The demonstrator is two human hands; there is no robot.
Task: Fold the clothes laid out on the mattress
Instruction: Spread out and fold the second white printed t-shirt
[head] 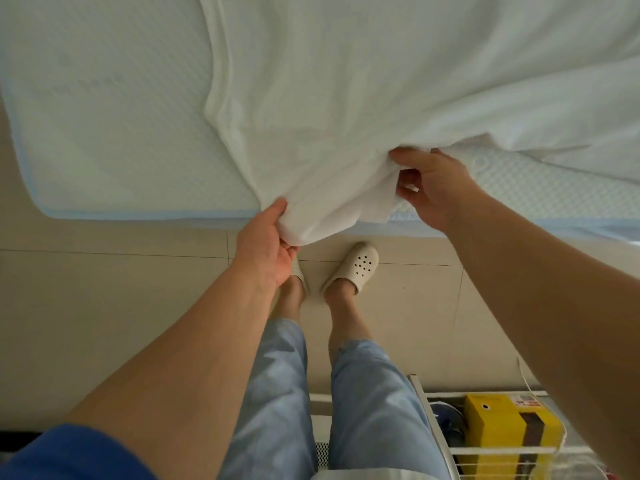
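The mattress (104, 116), quilted and pale with a light blue edge, fills the upper part of the head view, and the white garment (346, 98) lies spread over its middle and right side, running away from the person toward the far edge, so its long axis points straight out from the grip. Only the near end is lifted: it bunches and hangs over the mattress edge above the tiled floor (104, 289). The left hand (266, 244) pinches the lowest fold of that bunch between thumb and curled fingers, just off the mattress edge. The right hand (433, 188) sits a little farther in and to the right, thumb and fingers closed on a higher gather of the same cloth, above the mattress surface. Both hands are about equally near the hem, with the rest of the cloth lying beyond them, so any fold would likely carry this end forward over the body of the garment. Nothing lies on the mattress in that path. A cream perforated slipper (356, 268) stands just below the hanging cloth, and a white wire rack (433, 427) holding a yellow box (498, 431) stands at lower right, well apart.
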